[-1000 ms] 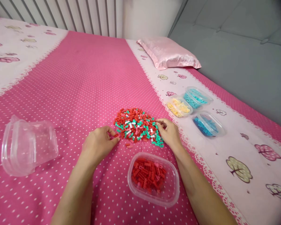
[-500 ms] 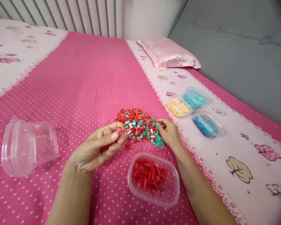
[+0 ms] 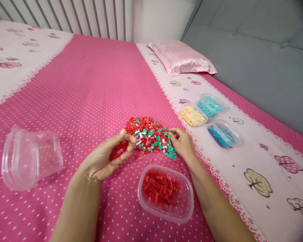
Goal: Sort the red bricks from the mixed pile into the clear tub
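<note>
A heap of small toy building bricks (image 3: 148, 134), mostly red with green, white and pink ones mixed in, lies on the bed. My left hand (image 3: 111, 156) is at the heap's near left, thumb and fingers apart with nothing visible between them. Behind its fingers some red bricks (image 3: 118, 150) show in part. At the heap's right edge, my right hand (image 3: 181, 142) has its fingertips closed against the bricks; whatever they grip is hidden. A clear plastic tub (image 3: 189, 208) holding red bricks stands between my forearms.
Empty clear tubs (image 3: 49, 151) lie on their side at the left. To the right stand tubs of yellow bricks (image 3: 192, 116), turquoise bricks (image 3: 208, 107) and blue bricks (image 3: 221, 136). A pink pillow (image 3: 183, 58) rests farther back on the bedspread (image 3: 103, 77).
My left thumb and fingers have parted, and the pink-and-red piece they held is gone from them. A pinkish brick now shows by the heap's near edge. My right hand has barely moved.
</note>
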Available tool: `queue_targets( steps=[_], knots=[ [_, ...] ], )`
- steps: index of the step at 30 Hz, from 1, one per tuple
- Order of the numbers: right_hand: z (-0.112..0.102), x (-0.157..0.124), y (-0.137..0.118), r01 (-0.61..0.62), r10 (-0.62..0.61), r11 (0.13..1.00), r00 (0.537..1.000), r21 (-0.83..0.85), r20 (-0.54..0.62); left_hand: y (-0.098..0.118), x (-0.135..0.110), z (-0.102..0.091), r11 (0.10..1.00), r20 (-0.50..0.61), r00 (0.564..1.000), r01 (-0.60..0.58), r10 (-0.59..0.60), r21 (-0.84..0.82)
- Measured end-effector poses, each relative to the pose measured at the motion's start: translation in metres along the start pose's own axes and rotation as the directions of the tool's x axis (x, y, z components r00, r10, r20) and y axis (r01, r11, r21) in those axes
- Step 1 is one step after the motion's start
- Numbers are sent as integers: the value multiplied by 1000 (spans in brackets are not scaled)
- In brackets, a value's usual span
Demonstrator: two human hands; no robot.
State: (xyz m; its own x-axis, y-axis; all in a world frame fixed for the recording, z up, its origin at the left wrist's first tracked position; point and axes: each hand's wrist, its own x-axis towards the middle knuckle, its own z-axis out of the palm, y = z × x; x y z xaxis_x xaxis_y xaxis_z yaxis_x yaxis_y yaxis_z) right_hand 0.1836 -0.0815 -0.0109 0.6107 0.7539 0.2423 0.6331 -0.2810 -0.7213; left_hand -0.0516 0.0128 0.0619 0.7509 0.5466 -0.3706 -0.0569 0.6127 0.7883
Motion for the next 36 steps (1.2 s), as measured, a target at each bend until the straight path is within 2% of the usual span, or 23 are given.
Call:
queue_targets(
  steps=[2,4,7,10,13,15,17,20,23,25,29,33,36],
  knots=[
    [0,0,0,7,-7,1000,1000,2,0,-5,4,0,979,-76,996,-24,40,203],
    [1,0,1,17,-17,1000,1000,3,-2,-9,7,0,902,-121,990,-15,75,432],
    [0,0,1,21,-21,1000,1000,8,-3,-13,9,0,713,-130,989,43,68,699],
    [0,0,1,19,-19,1000,1000,12,-2,-14,8,0,488,-153,985,97,77,867],
    [0,0,1,16,-16,1000,1000,13,0,-14,7,3,233,-207,968,171,140,957],
    [0,0,1,18,-18,1000,1000,7,0,-15,8,9,106,-234,959,219,163,970],
    [1,0,1,24,-24,1000,1000,2,-4,-17,10,16,26,-251,953,250,171,968],
    [1,0,1,28,-28,1000,1000,1,-8,-21,13,23,-30,-270,947,279,175,960],
    [0,0,2,21,-21,1000,1000,1,-9,-24,14,22,-9,-248,955,253,161,968],
    [0,0,1,19,-19,1000,1000,0,-5,-23,13,17,61,-207,969,201,135,978],
    [1,0,0,12,-12,1000,1000,2,2,-16,7,12,289,-167,978,125,125,949],
    [1,0,0,12,-12,1000,1000,-2,1,-8,-2,18,533,-118,990,57,81,844],
    [0,0,1,16,-16,1000,1000,2,4,-5,-8,24,643,-40,999,19,19,766]
  ],
)
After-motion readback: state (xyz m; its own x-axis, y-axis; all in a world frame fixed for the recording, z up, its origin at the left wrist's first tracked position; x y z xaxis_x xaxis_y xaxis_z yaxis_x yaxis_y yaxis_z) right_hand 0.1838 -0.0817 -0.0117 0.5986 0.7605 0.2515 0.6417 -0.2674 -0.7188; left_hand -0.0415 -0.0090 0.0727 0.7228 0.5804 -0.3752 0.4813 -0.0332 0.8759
